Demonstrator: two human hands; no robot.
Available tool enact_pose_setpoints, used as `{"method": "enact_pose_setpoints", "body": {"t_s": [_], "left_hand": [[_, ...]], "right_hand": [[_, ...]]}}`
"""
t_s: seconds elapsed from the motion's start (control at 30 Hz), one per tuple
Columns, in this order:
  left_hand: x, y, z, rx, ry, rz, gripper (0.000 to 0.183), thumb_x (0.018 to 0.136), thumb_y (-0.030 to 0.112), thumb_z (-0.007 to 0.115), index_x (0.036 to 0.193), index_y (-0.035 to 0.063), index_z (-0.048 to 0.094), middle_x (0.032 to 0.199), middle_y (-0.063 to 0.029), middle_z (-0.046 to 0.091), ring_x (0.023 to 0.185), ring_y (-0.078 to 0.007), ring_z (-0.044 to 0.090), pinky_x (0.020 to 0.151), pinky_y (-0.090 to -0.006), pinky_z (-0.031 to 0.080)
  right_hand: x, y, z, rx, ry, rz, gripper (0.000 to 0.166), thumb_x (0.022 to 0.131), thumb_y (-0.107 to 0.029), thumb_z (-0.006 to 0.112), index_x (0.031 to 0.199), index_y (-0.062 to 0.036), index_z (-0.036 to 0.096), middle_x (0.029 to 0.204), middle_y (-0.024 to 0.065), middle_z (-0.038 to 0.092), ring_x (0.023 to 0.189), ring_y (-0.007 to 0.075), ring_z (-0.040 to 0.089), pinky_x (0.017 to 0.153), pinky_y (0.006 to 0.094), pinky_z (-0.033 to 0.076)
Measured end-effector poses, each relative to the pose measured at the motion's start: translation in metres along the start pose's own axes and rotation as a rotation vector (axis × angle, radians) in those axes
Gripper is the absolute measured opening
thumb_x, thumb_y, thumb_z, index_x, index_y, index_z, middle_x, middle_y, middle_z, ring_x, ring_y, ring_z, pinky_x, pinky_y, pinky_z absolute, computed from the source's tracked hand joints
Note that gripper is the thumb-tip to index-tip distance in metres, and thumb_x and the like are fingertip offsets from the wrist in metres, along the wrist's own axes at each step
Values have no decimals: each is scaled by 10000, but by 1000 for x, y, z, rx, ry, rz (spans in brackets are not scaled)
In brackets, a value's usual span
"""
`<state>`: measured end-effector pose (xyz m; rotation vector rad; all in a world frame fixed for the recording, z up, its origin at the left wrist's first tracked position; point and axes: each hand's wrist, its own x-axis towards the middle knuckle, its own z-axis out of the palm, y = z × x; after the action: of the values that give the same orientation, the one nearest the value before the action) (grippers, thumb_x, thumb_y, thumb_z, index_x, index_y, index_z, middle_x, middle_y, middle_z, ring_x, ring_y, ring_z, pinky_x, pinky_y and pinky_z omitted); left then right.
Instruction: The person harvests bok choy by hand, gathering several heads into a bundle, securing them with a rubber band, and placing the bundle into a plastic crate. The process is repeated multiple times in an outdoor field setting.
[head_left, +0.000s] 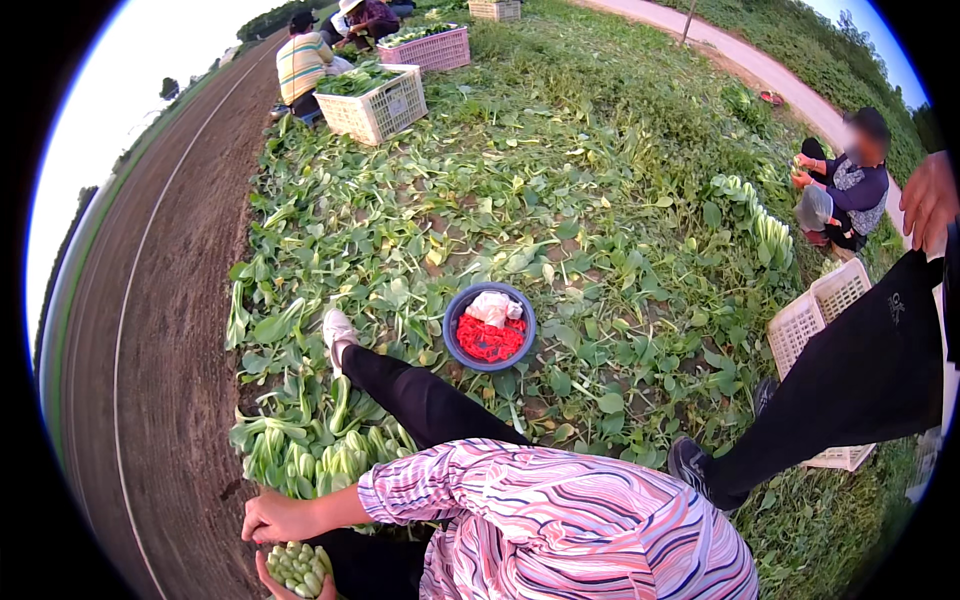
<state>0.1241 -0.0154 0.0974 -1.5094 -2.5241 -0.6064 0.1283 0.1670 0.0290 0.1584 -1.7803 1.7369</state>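
My left hand (268, 576) grips a bunch of leafy greens (298, 571) at the bottom edge. Its pale green cut stalk ends face up, and the leaves are hidden. Just above it my right hand (281, 517) has its fingers pinched together. A small bit of red, seemingly a strip or tie, shows at those fingertips; most of it is hidden. Beside my right forearm lies a pile of bok choy-like greens (322, 461). A blue basin (448, 330) beyond my outstretched leg holds red ties (487, 341) and a crumpled whitish plastic bag (491, 307).
A person in black trousers (817, 382) stands at right, near white plastic crates (795, 334). Another person (859, 191) squats by a row of greens (757, 221). Further people (304, 64) work by filled crates (375, 112). Bare tilled soil (180, 337) borders the leaf-strewn ground.
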Motion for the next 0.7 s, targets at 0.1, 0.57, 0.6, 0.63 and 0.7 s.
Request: {"method": "enact_pose_setpoints", "body": {"t_s": [0.1,0.57,0.6,0.63,0.7], "left_hand": [[-11,-16,1,62,-12,-151,1052,593,392,888,1456,244,304,1097,-209,650,997,-417,644,841,-534,528],[-15,-45,25,-270,0,-154,958,618,151,787,1442,50,308,1286,-132,520,1227,-267,512,1073,-389,381],[-13,-45,26,-279,3,-153,957,646,139,770,1457,53,268,1282,-128,529,1201,-261,526,1049,-381,395],[-17,-43,15,-268,2,-169,956,675,128,753,1471,56,228,1278,-123,538,1174,-255,541,1026,-373,409],[-12,-43,26,-318,0,-178,958,731,104,719,1499,62,148,1270,-115,555,1122,-242,570,979,-356,437]], "right_hand": [[2,-18,30,-34,21,-180,172,747,-74,680,896,-4,731,814,128,678,830,269,644,761,373,506],[-5,-63,39,-538,-60,-736,118,745,-154,630,854,-142,675,705,26,530,767,228,567,793,393,473],[-13,-72,46,-509,-76,-764,126,748,-164,624,864,-148,670,709,18,528,767,228,566,789,394,475],[-19,-84,58,-445,-80,-802,133,751,-174,617,874,-154,665,713,10,527,767,228,564,785,394,477],[-34,-92,63,-373,-94,-790,191,761,-155,620,949,-164,652,711,13,524,768,228,575,773,367,491]]}}
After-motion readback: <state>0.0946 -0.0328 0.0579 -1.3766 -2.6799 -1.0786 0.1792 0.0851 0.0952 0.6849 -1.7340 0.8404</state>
